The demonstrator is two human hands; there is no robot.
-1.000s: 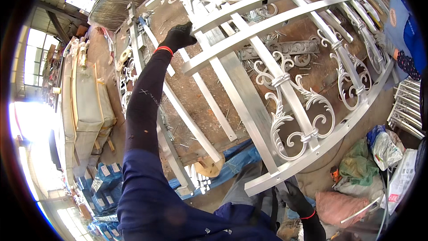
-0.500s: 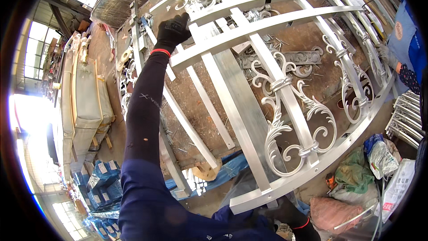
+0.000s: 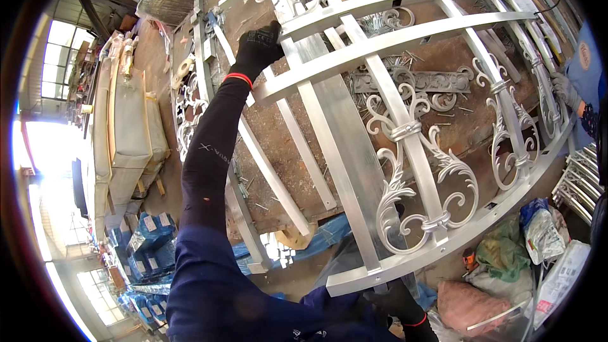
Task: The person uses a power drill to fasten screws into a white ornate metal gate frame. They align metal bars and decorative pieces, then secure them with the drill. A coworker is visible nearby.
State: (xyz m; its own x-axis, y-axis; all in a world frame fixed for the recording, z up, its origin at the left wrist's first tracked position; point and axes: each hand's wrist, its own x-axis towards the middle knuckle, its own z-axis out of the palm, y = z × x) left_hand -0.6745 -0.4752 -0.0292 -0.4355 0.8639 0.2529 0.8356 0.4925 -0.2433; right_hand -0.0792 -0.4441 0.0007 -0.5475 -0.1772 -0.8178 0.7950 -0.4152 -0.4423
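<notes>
A large silver metal gate panel with straight bars and scrolled leaf ornaments lies tilted over a rusty brown work table. My left hand, in a black glove with a red cuff, reaches far out and grips the left end of an upper crossbar. My right hand, also in a black glove, holds the panel's near bottom rail from below; it is partly hidden under the frame. A second person's gloved hand holds the panel's right edge.
Loose silver scroll castings and small parts lie on the table under the panel. More silver frames lean at the table's left. Wrapped pale bundles and blue boxes stand left. Bags and cloth lie on the floor at right.
The gate panel has shifted toward me and down at its near end, with both my hands still gripping it. My left arm has stretched further up the frame.
</notes>
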